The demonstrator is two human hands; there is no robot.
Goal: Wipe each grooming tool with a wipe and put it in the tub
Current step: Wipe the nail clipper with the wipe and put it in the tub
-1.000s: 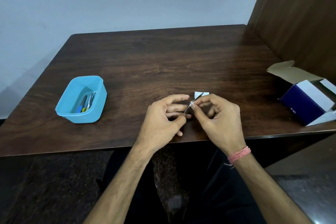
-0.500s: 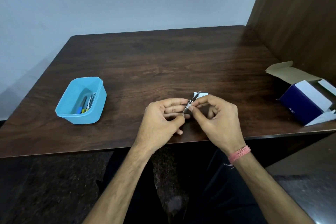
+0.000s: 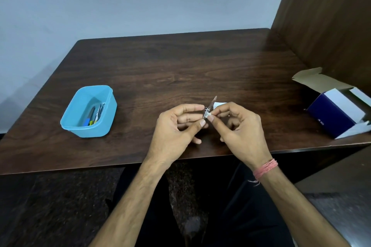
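A small metal grooming tool (image 3: 211,104) points up and to the right over the near middle of the table. My left hand (image 3: 176,128) pinches its lower end between thumb and forefinger. My right hand (image 3: 239,128) pinches a small white wipe (image 3: 218,104) round the tool's lower part, just above my left fingertips. A light blue tub (image 3: 70,114) stands at the left of the table with several tools lying inside it.
The dark wooden table (image 3: 180,70) has its front edge just under my wrists. An open blue and white cardboard box (image 3: 337,114) lies at the right edge, beside a brown wooden panel (image 3: 329,16). A pale wall is behind.
My right hand has slid the wipe down the tool toward my left fingertips, leaving more of the metal tip bare. My left hand keeps its hold.
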